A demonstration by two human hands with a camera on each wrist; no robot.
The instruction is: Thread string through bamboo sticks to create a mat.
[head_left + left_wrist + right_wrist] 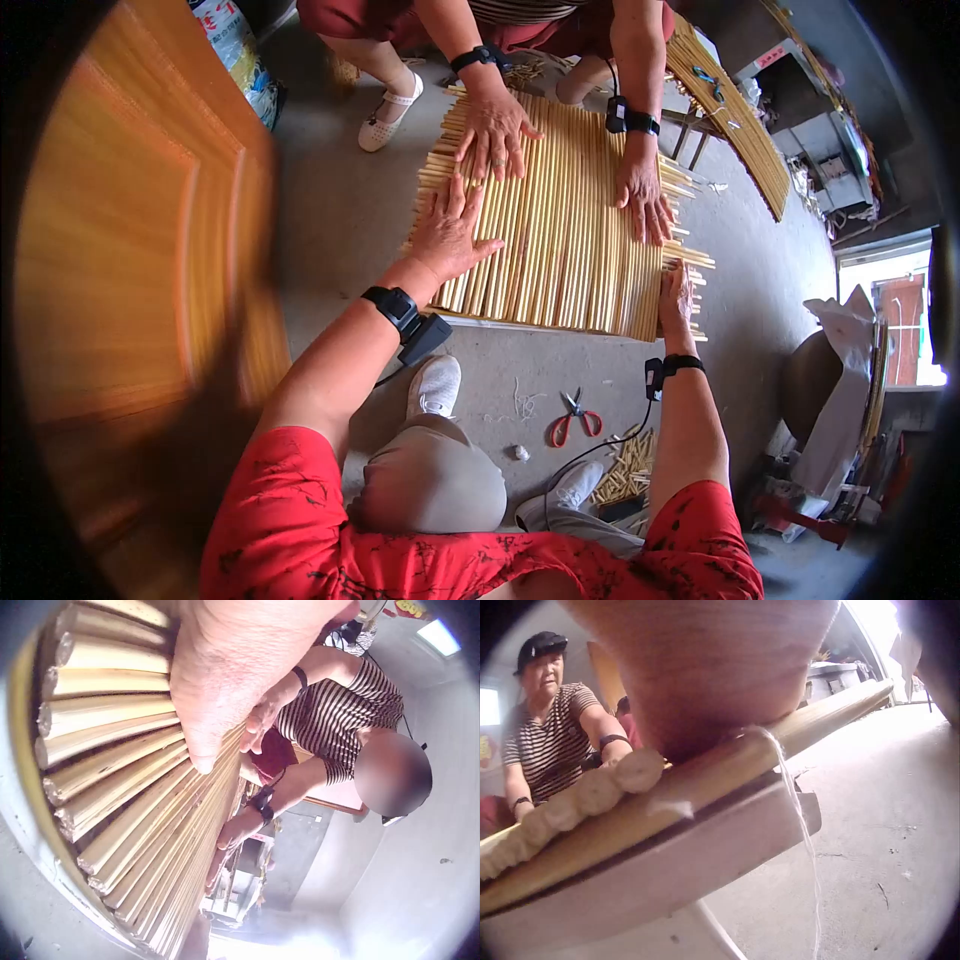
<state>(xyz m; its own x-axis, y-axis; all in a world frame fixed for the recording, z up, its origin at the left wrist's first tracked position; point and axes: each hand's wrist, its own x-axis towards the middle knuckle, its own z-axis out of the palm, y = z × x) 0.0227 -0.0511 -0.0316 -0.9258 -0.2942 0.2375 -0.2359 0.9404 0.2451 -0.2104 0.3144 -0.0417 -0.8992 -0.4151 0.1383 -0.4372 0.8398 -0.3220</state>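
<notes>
Many pale sticks (560, 220) lie side by side like a mat on a low white-edged support, some poking out at the right side. My left hand (447, 235) rests spread on the left part of the sticks, thumb pointing inward; in the left wrist view, its thumb (196, 746) lies across them near their cut ends. At the near right corner my right hand (677, 295) presses against the sticks with its fingers extended. A white thread (795, 802) hangs beside it in the right wrist view. Opposite me, another person's two hands (495, 130) also lie on the sticks.
On the floor lie red-handled pliers (574, 418), a small white ball (521, 453) and a pile of short stick offcuts (628, 465). A brown wooden panel (130, 250) stands at the left. Another stick mat (730, 110) lies at the far right.
</notes>
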